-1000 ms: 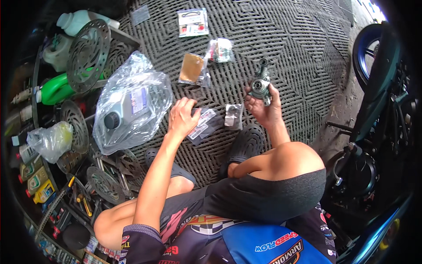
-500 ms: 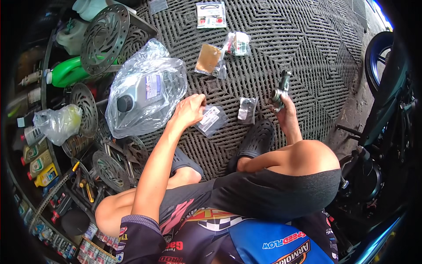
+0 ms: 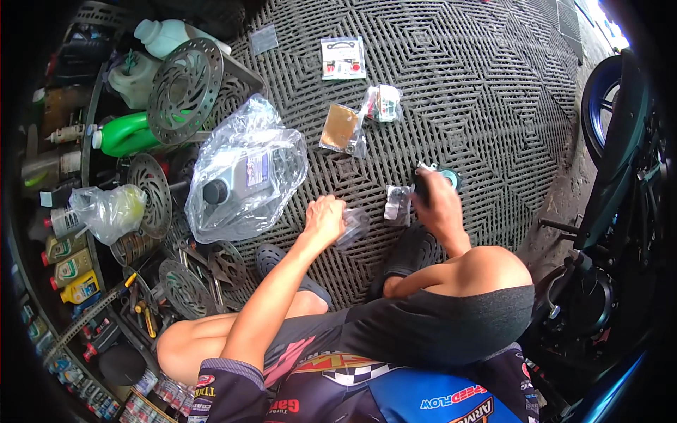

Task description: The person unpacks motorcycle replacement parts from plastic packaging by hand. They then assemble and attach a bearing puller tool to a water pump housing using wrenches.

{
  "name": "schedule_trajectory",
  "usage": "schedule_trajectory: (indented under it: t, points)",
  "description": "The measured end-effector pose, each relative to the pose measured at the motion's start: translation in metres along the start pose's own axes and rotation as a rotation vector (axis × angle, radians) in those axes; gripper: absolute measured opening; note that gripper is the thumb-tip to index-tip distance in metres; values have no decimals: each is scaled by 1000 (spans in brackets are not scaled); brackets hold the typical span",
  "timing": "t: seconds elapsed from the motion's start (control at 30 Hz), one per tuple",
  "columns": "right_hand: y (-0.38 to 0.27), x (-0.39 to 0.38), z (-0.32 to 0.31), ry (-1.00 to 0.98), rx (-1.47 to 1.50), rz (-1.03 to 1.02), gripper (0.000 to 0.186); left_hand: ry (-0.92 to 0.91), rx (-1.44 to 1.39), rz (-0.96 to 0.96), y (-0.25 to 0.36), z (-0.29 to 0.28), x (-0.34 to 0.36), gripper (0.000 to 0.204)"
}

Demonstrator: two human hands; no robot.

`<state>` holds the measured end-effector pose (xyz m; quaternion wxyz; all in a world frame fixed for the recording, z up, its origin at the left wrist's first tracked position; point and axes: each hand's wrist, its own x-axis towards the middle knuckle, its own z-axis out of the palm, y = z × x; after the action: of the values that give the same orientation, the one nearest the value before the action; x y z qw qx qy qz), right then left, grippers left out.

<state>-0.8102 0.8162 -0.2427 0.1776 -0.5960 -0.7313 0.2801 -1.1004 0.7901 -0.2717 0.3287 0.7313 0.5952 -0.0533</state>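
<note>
Head view looks down on me sitting on the grey lattice floor mat [image 3: 479, 92] with my knees drawn up. My left hand [image 3: 326, 220] is down on the mat, its fingers curled together on a small clear plastic packet [image 3: 352, 225] that lies just beside them. My right hand [image 3: 437, 204] is lowered to the mat further right, fingers clamped round a dark metal part [image 3: 423, 187]; a round green-rimmed end of it [image 3: 448, 176] sticks out past my knuckles. Between the two hands lies another little clear bag [image 3: 396, 202], touching the right hand's thumb side.

Further up the mat, well apart from my hands, lie a tan packet [image 3: 338, 127], a small bag with red and green bits [image 3: 382, 102] and a white carded blister pack [image 3: 343, 58]. To the left sits a big crumpled clear bag holding a grey oil bottle [image 3: 240, 180]. Beyond it are brake discs [image 3: 185, 92], a green jug [image 3: 130, 134], a pale jug [image 3: 166, 35] and yellow bottles [image 3: 74, 271] along the edge. A blue motorcycle [image 3: 620, 176] stands at my right.
</note>
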Motion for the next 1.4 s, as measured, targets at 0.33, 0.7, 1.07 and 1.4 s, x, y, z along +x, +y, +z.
schedule_trajectory:
  t: [0.33, 0.7, 1.07, 1.4]
  points:
    - [-11, 73, -11, -313, 50, -10, 31, 435, -381, -59, 1, -68, 116, 29]
    - [-20, 250, 4, -528, -69, -221, 63, 408, -1018, -108, 28, -94, 29, 78]
    - [-103, 288, 20, -1125, 272, -300, 58, 479, -1584, -352, -7, -97, -17, 40]
    - [-152, 180, 50, -885, -1, -747, 53, 444, -2558, -120, -8, -32, -58, 74]
